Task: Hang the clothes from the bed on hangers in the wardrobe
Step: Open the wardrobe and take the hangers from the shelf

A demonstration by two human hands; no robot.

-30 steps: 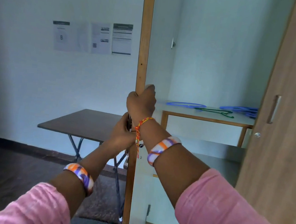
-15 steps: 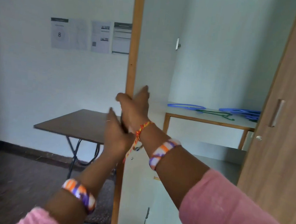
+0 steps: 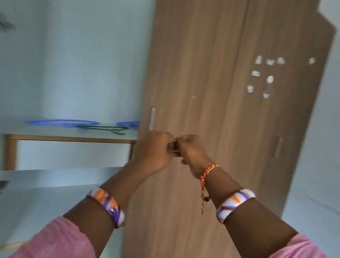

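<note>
The wardrobe stands open on the left, showing its pale interior. On its shelf (image 3: 69, 136) lie a blue hanger (image 3: 65, 122), a dark green hanger (image 3: 104, 129) and another blue hanger (image 3: 128, 123). My left hand (image 3: 155, 148) and my right hand (image 3: 192, 150) meet in front of the closed wooden door (image 3: 192, 68), just below its metal handle (image 3: 151, 118). Both hands have curled fingers and pinch a small thin metal thing (image 3: 175, 150) between them; blur hides what it is. No clothes or bed are in view.
A second wooden door (image 3: 271, 118) with pale sticker scraps and its own handle (image 3: 278, 146) stands to the right, with a pale wall beyond it. Below the shelf sits a lower compartment (image 3: 67, 156). The whole frame is motion-blurred.
The view has swung right from the open left door to the closed doors. Both hands have let go of the open door's edge and come together on a small metal thing.
</note>
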